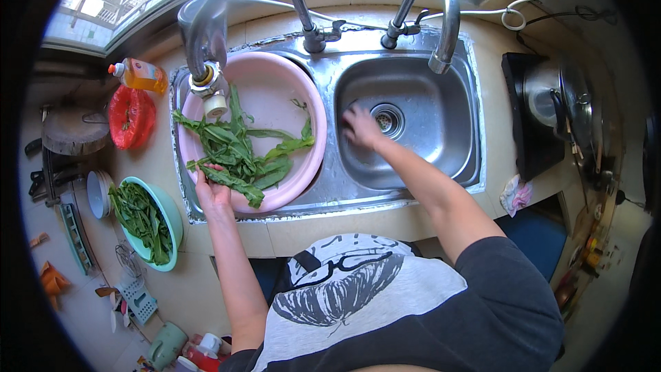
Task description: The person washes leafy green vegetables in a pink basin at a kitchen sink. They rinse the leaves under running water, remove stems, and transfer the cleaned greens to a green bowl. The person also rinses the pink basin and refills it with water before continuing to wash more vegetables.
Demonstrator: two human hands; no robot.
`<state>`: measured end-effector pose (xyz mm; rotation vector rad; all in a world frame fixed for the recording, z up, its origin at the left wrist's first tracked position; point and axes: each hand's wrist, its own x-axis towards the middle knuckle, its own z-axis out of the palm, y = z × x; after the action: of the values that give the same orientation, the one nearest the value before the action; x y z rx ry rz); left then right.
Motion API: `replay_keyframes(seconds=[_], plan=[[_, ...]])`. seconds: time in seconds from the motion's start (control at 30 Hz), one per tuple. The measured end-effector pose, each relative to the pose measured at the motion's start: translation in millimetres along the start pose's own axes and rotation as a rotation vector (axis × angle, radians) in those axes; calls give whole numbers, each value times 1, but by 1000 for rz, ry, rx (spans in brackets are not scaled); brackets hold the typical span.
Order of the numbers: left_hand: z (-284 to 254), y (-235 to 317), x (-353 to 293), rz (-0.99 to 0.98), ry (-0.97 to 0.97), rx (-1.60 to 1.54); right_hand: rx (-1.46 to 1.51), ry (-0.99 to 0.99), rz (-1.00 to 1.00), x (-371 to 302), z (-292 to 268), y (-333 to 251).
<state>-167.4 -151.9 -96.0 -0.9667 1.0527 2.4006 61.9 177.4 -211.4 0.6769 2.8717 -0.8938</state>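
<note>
A pink basin sits in the left sink bowl with a heap of long green leafy vegetables inside. At the basin's near left rim, my left hand grips some of these leaves, its thumb on top and the other fingers partly hidden. My right hand reaches into the right steel sink bowl, just left of the drain. Its slightly blurred fingers are spread, and I see nothing in them. A faucet with a white-tipped spout hangs over the basin.
A second faucet arches over the right bowl. Left of the sink stand a mint-green bowl of leafy greens, a red plastic bag and an orange soap bottle. A black stove with a pot is on the right.
</note>
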Motion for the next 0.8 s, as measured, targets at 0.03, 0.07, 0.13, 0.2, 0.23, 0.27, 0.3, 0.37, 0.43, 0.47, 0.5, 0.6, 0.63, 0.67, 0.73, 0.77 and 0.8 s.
replay_keyframes(seconds=[0.03, 0.07, 0.13, 0.2, 0.23, 0.27, 0.3, 0.37, 0.43, 0.47, 0.5, 0.6, 0.63, 0.67, 0.73, 0.77, 0.8], plan=[[0, 1, 2, -5, -39, 2, 13, -85, -68, -14, 4, -4], [0, 1, 4, -7, -57, -3, 19, -204, -120, -32, 6, -4], [0, -2, 5, -5, -62, 21, 62, -403, -101, -63, 2, 7], [-1, -7, 3, 27, -27, 70, 31, -563, 1, -83, -3, 18], [-2, -11, 2, 33, -31, 119, 90, -582, 15, -88, -5, 22], [-2, -14, 1, 4, -54, 118, 135, -613, 53, -88, -7, 25], [-3, -19, 1, -7, -50, 113, 159, -672, 121, -87, -10, 26], [-7, -26, 1, -23, -24, 120, 233, -715, 115, -78, -17, 22], [-12, -30, 3, -46, -80, 88, 493, -830, 271, -70, -28, 11], [-14, -32, 5, -39, -78, 82, 609, -859, 393, -69, -34, 3], [-18, -33, 6, -61, -98, 67, 758, -891, 423, -69, -46, -3], [-27, -35, 11, -105, -173, 18, 1156, -740, 627, -76, -85, -34], [-29, -37, 11, -118, -274, 31, 1274, -663, 608, -77, -100, -49], [-31, -38, 10, -130, -244, 68, 1378, -609, 573, -76, -114, -69], [-32, -43, 6, -192, -171, -16, 1496, -568, 392, -67, -142, -121], [-33, -45, 4, -205, -148, -13, 1466, -563, 321, -59, -158, -151], [-33, -47, 3, -192, -183, -46, 1441, -541, 264, -51, -172, -184]])
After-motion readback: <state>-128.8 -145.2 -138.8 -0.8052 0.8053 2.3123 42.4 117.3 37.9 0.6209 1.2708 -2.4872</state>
